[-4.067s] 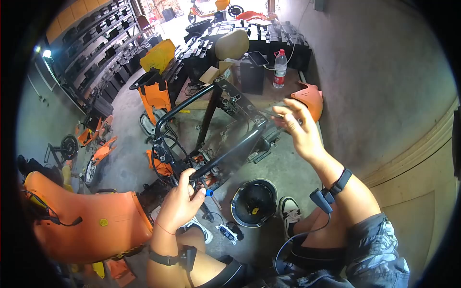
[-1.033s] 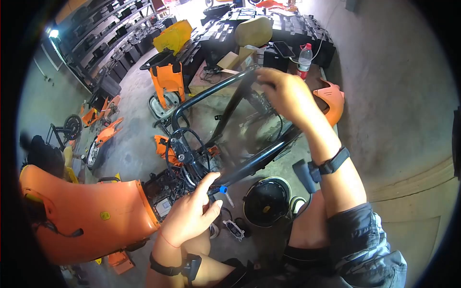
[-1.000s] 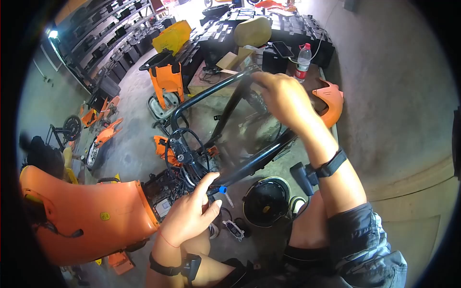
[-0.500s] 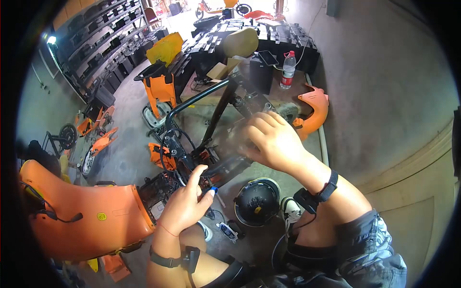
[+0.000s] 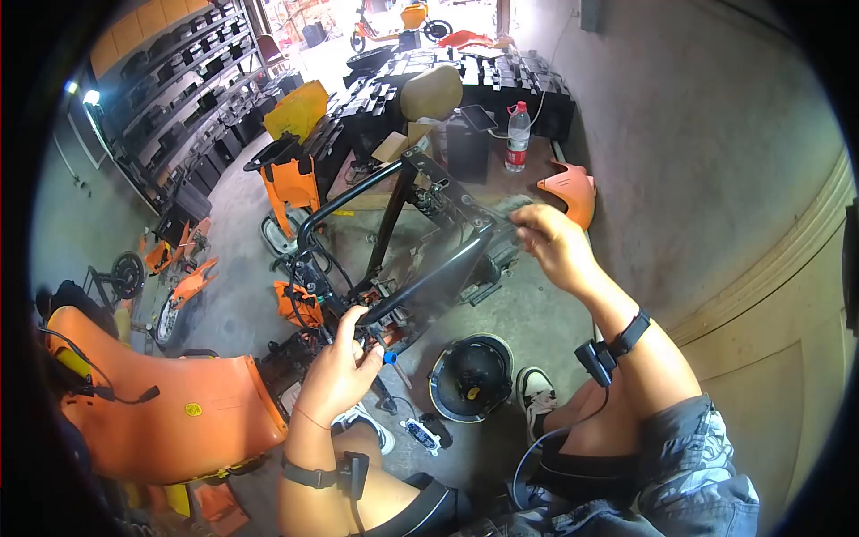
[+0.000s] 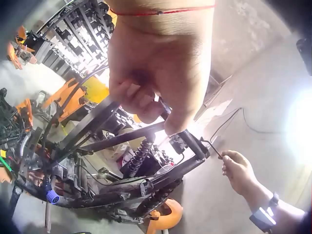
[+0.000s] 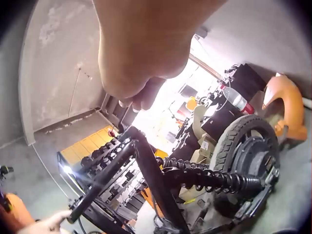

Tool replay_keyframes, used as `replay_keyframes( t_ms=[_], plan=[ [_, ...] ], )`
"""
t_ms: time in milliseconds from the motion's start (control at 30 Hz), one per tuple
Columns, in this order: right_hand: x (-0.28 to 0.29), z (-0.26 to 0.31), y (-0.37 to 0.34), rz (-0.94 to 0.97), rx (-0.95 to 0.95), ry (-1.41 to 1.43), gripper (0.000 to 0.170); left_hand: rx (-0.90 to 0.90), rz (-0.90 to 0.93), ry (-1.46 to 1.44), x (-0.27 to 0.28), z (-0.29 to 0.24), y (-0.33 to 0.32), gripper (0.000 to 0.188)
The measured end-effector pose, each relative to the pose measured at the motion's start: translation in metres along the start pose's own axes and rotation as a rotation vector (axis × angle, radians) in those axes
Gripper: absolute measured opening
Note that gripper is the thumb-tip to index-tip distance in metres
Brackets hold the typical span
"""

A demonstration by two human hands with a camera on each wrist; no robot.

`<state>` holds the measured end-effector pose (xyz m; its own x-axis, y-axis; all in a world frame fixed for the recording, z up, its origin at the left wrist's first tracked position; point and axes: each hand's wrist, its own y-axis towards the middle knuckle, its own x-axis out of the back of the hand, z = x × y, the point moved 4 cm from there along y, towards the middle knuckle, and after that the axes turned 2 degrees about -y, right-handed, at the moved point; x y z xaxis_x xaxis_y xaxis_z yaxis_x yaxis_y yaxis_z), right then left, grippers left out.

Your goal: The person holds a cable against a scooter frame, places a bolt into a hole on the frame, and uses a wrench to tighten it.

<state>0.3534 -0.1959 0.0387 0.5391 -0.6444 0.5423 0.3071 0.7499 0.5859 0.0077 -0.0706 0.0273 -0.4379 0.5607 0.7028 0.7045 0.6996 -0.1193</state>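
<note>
A black two-wheeler frame (image 5: 429,273) stands before me, its upper tubes forming an open loop. My left hand (image 5: 338,376) grips the near end of its right-hand tube; in the left wrist view, curled fingers (image 6: 139,102) show there. My right hand (image 5: 557,251) is beyond the frame's far right corner. In the left wrist view its fingers pinch a thin, bent dark hex key (image 6: 213,147), whose other end meets that corner. Below the left thumb is a blue-capped connector (image 5: 390,358). Coil-spring shocks (image 7: 214,179) and a rear wheel (image 7: 251,156) sit under the frame.
A black bowl-shaped helmet (image 5: 472,380) lies upturned on the floor near my shoes. An orange body panel (image 5: 170,403) fills the left side. Behind the frame stand a water bottle (image 5: 517,139) and stacked black batteries (image 5: 501,76). A wall (image 5: 698,179) runs along the right.
Half a second ago my right hand was over the near tube; now it has moved up and right to the frame's far corner. My left hand stays at the tube end. The head view has shifted.
</note>
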Motion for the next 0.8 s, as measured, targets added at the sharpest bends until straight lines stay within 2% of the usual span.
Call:
replay_keyframes(
  t_ms=[33, 100, 133, 267, 367, 500, 600, 667, 700, 767, 800],
  plan=[
    [0.002, -0.005, 0.005, -0.045, -0.001, -0.037, 0.023, 0.008, -0.001, 0.01, 0.0, 0.001, 0.0, 0.068],
    [0.007, -0.018, 0.007, -0.08, -0.329, 0.185, 0.025, -0.051, -0.031, -0.012, -0.002, 0.008, 0.001, 0.07],
    [0.005, -0.03, 0.01, -0.134, -0.38, 0.326, 0.03, -0.06, -0.028, -0.013, -0.002, 0.009, 0.001, 0.069],
    [0.002, -0.051, 0.023, -0.284, -0.501, 0.636, 0.037, -0.045, 0.002, -0.011, 0.001, 0.012, 0.001, 0.069],
    [-0.003, -0.055, 0.036, -0.356, -0.515, 0.808, 0.044, -0.022, 0.017, -0.012, 0.003, 0.009, 0.001, 0.069],
    [-0.015, -0.064, 0.052, -0.457, -0.559, 0.943, 0.053, -0.042, 0.03, -0.021, 0.004, 0.01, 0.001, 0.069],
    [-0.026, -0.071, 0.067, -0.463, -0.589, 0.897, 0.052, -0.027, 0.035, -0.006, 0.007, 0.008, 0.001, 0.068],
    [-0.033, -0.074, 0.079, -0.422, -0.587, 0.692, 0.057, -0.018, 0.059, -0.036, 0.009, 0.008, 0.001, 0.068],
    [-0.038, -0.072, 0.085, -0.421, -0.591, 0.693, 0.057, -0.015, 0.06, -0.035, 0.011, 0.006, 0.0, 0.068],
    [-0.048, -0.063, 0.098, -0.343, -0.542, 0.632, 0.062, 0.02, 0.074, 0.012, 0.012, 0.002, -0.002, 0.068],
    [-0.052, -0.05, 0.103, -0.302, -0.537, 0.566, 0.071, -0.001, 0.07, 0.026, 0.013, 0.002, -0.002, 0.069]
  ],
)
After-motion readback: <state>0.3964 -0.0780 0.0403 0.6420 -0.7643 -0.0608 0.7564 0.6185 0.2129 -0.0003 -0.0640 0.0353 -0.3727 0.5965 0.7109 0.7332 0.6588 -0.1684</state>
